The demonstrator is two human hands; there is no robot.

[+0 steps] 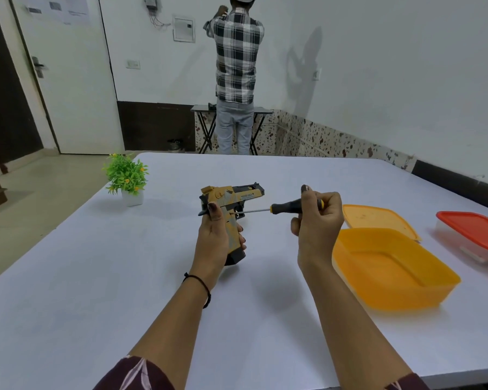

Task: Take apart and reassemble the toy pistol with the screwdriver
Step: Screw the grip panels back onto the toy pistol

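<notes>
The toy pistol (231, 205) is held upright approx. midway between the left & right edges of the bench (110, 291), grip wrapped by the fingers of the left hand (216, 240). The screwdriver (289, 207) handle is gripped by the fingers of the right hand (319, 220), w/ the tip set against the pistol's side. The pistol is seen whole w/ no loose parts, so disassembly is judged barely begun; what the tip meets is too small to be made out, & the far side is hidden.

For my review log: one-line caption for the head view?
Left hand grips the toy pistol; right hand holds the screwdriver, tip at its grip.
</notes>
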